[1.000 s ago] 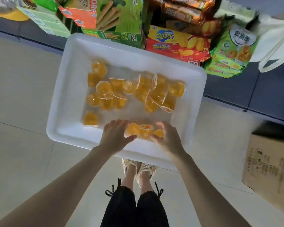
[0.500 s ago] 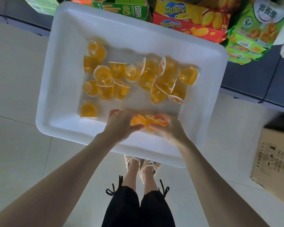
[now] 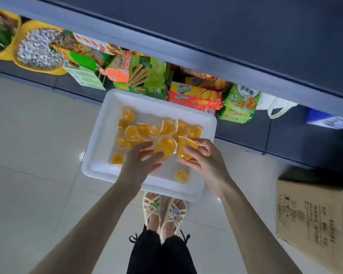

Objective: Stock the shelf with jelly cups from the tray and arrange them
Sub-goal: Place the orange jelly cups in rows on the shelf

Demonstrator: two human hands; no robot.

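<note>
A white tray [image 3: 99, 155] lies on the floor before the shelf, with several orange jelly cups [image 3: 147, 128] heaped in its far half. One lone cup [image 3: 181, 176] sits near its front edge. My left hand [image 3: 139, 165] holds an orange jelly cup [image 3: 164, 146] above the tray, fingers curled round it. Beside it, my right hand [image 3: 206, 161] grips another jelly cup [image 3: 184, 150] between thumb and fingers. A dark shelf board [image 3: 246, 46] runs across the top of the view.
The bottom shelf behind the tray holds snack boxes [image 3: 145, 74], a Zecheese box [image 3: 194, 94] and green packs [image 3: 240, 104]. Yellow bowls [image 3: 38, 50] stand at the left. A cardboard box [image 3: 315, 214] lies on the floor at the right. My feet [image 3: 162, 210] are just behind the tray.
Both hands have lifted off the tray floor, each with a jelly cup, and one cup stays behind at the tray's front. The view has tilted up, showing the upper shelf board.
</note>
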